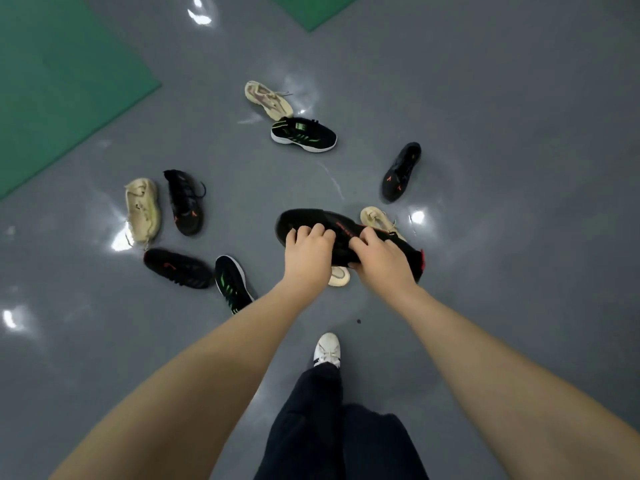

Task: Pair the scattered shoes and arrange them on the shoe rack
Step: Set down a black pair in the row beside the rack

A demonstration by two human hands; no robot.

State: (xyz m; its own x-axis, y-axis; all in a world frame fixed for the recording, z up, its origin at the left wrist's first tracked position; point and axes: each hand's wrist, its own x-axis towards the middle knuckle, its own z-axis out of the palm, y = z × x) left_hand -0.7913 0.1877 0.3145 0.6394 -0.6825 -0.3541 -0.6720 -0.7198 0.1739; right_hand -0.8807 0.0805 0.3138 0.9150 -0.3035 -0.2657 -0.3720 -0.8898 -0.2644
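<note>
Above a glossy grey floor [485, 98], green mat [52, 98] at ten o'clock, my left hand [308, 251] and right hand [381, 258] gripped one black shoe [311, 220].

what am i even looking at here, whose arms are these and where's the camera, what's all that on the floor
There is no machine here. One camera sits on a person's head, looking down, so the two bare arms are theirs. The left hand and right hand each have a grip on a black shoe with red trim, held above the grey floor. Scattered on the floor are beige shoes, a black shoe with green stripes, another like it, and black shoes with orange marks. The person's own white sneaker shows below. Green mats lie at the top. No shoe rack is in view.
</note>
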